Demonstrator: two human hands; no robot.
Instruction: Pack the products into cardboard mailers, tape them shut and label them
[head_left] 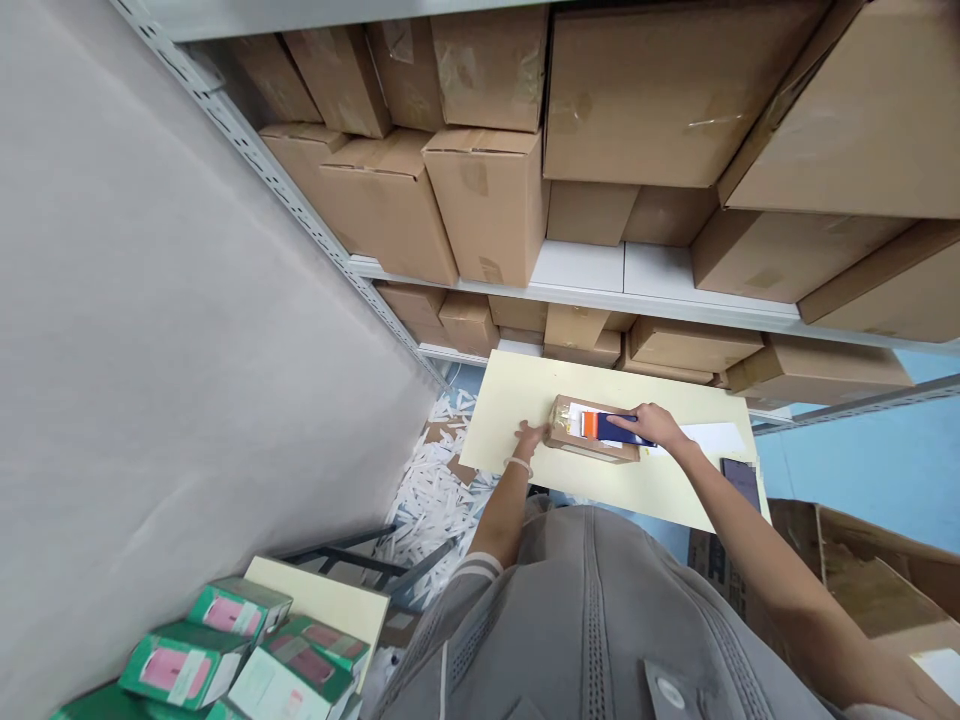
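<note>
A small brown cardboard box (596, 452) lies lengthwise on a pale yellow board, with clear tape on its left end and a white label on top. My right hand (655, 424) is closed around a long, flat, dark blue thing (619, 428) with an orange band near its left end. It lies over the label; its exact kind I cannot make out. At the box's left end, my left hand (531, 434) has its fingers spread, the tips against or close beside the cardboard.
White paper (709, 438) and a dark phone-like slab (741, 482) lie on the board's right (675, 495). Cartons (484, 200) fill the shelves ahead. Paper strips (435, 490) litter the floor. Green boxes (180, 665) stand lower left, a large open carton (862, 560) lower right.
</note>
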